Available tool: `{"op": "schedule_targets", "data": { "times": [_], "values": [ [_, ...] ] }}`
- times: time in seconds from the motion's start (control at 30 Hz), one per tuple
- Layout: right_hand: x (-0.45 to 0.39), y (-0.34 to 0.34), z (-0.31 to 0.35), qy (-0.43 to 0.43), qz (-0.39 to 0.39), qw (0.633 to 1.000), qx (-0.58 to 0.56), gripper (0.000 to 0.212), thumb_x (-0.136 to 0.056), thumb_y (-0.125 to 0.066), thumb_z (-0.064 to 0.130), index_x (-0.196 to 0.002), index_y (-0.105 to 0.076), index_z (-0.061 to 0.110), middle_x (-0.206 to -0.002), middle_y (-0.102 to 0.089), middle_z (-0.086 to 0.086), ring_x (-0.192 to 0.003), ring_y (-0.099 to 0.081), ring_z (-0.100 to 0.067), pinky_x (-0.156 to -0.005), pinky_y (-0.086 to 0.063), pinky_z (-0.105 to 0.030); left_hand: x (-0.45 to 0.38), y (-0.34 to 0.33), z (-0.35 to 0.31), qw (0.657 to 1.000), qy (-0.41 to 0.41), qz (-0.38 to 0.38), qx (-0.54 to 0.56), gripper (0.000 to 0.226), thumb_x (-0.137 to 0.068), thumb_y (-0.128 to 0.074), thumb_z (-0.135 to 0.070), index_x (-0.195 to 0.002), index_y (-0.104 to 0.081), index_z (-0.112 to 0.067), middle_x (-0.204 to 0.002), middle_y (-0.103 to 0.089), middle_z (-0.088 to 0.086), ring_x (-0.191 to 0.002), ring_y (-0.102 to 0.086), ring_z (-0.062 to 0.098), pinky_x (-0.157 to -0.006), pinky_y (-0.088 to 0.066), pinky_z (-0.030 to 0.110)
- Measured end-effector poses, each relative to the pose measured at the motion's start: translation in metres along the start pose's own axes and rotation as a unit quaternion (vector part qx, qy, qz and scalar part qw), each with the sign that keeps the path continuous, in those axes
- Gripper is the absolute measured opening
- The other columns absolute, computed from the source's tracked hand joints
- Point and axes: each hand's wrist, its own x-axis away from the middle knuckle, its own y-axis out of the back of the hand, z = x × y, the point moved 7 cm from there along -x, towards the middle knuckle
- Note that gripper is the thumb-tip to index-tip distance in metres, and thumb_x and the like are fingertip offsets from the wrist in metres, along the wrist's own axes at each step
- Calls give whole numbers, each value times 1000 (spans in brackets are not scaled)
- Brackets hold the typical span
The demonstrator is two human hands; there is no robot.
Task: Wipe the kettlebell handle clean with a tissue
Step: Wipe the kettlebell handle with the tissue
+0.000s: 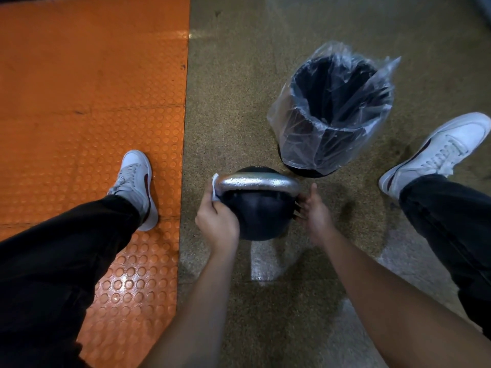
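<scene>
A black kettlebell [255, 213] stands on the speckled floor between my feet. Its silver handle [257, 181] arches across the top and is beaded with water drops. My left hand [216, 224] pinches a white tissue [214, 188] and holds it against the handle's left end. My right hand [314, 211] lies against the right side of the kettlebell just below the handle's right end, thumb up and fingers spread; the fingertips are partly hidden by the bell.
A black waste bin [334, 107] lined with a clear plastic bag stands just beyond the kettlebell to the right. An orange studded mat [79, 102] covers the floor on the left. My white shoes [138, 181] [435, 152] flank the kettlebell.
</scene>
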Motion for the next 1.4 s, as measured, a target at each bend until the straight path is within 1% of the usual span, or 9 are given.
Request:
{"op": "schedule_targets", "data": {
  "times": [0.13, 0.37, 0.5, 0.6, 0.73, 0.83, 1.0, 1.27, 1.4],
  "values": [
    [-3, 0, -3, -4, 8, 1000, -6, 70, -103, -27, 61, -142, -52, 8, -147, -53, -14, -137, -48, -30, -116, -36, -47, 11, -3, 23, 998, 64, -5, 9, 51, -90, -44, -12, -135, -62, -28, -126, -69, -2, -116, -63, 21, -105, -47, 36],
    [-4, 1, -4, -7, 3, 1000, -10, 70, -102, -29, 62, -140, -54, 9, -144, -56, -11, -133, -51, -28, -109, -41, -44, 15, 1, -8, 999, -17, -26, -10, 54, -93, -44, -4, -137, -60, -31, -124, -70, -1, -110, -65, 15, -96, -49, 26],
    [-7, 1, -6, -4, 15, 1000, -15, 70, -101, -28, 63, -141, -53, 11, -146, -54, -11, -136, -49, -28, -114, -37, -45, 27, -4, 16, 996, 80, -7, -23, 49, -97, -44, -3, -141, -57, -21, -130, -67, 5, -120, -60, 26, -92, -37, 19],
    [-8, 2, -7, -6, 16, 1000, -11, 72, -100, -28, 65, -139, -56, 11, -143, -57, -10, -132, -52, -27, -115, -37, -48, 18, -3, 5, 998, 53, -26, -16, 51, -96, -45, -3, -140, -58, -24, -133, -65, 4, -121, -59, 22, -96, -36, 16],
    [-6, 1, -6, -5, 11, 1000, -16, 71, -102, -28, 62, -141, -53, 8, -136, -59, -7, -126, -53, -23, -107, -41, -40, 29, -1, -6, 999, 0, -29, -18, 58, -92, -43, -1, -145, -52, -25, -134, -64, 4, -117, -62, 21, -100, -43, 20],
    [-8, 2, -8, -7, 15, 1000, -18, 71, -101, -30, 63, -142, -53, 9, -141, -58, -9, -131, -52, -25, -105, -42, -39, 36, -5, 9, 998, 48, -9, -25, 54, -94, -45, 3, -143, -53, -16, -131, -65, 11, -121, -59, 27, -90, -32, 7],
    [-7, 0, -6, -4, 20, 1000, -22, 69, -102, -28, 61, -140, -55, 10, -132, -62, -7, -119, -56, -22, -83, -48, -32, 20, -5, -8, 997, 70, -43, -7, 50, -98, -45, -4, -142, -55, -23, -133, -65, 7, -124, -57, 25, -98, -34, 15],
    [-6, 1, -10, -4, 23, 1000, -13, 66, -103, -27, 59, -140, -53, 12, -114, -66, 3, -118, -56, -20, -99, -43, -36, 26, -10, 8, 994, 110, -12, 2, 48, -99, -45, -8, -144, -53, -22, -135, -63, 4, -126, -57, 26, -100, -37, 21],
    [-10, 1, -10, -8, 26, 1000, -15, 69, -101, -28, 63, -139, -55, 12, -124, -66, -3, -120, -57, -22, -99, -44, -37, 26, -4, -15, 998, 53, -32, -12, 54, -97, -43, -4, -146, -50, -24, -137, -62, 7, -126, -56, 24, -105, -36, 21]
  ]
}}
